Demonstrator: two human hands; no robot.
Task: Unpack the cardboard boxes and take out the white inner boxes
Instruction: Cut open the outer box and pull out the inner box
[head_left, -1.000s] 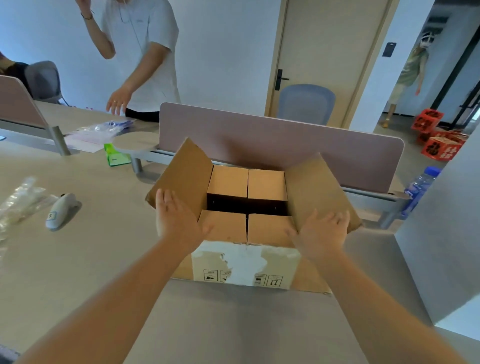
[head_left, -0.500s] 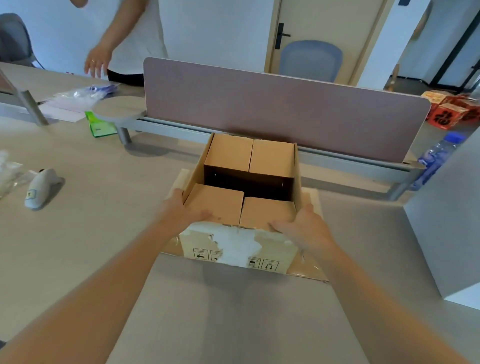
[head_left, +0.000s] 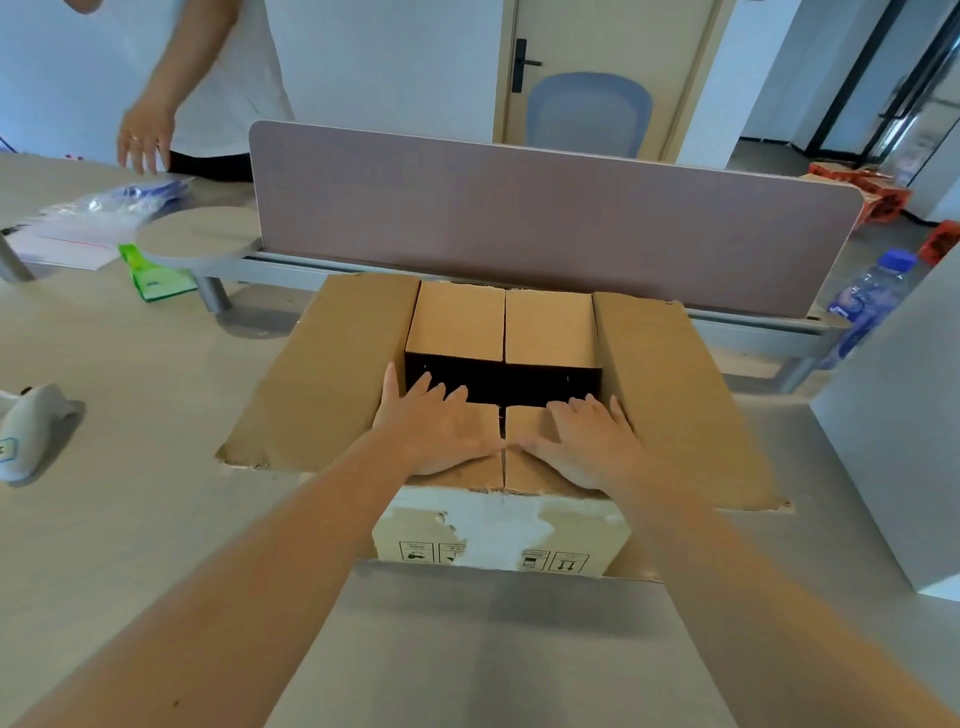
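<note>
Since half second ago, both side flaps swung outward and lie spread flat; my hands shifted from box corners onto near inner flaps.

Head view: cardboard box sits on surface, near divider panel. My left hand open, palm flat on near left inner flap. My right hand open, flat on near right inner flap. Dark gap between near and far flaps; contents not visible. Water bottle far right.
</note>
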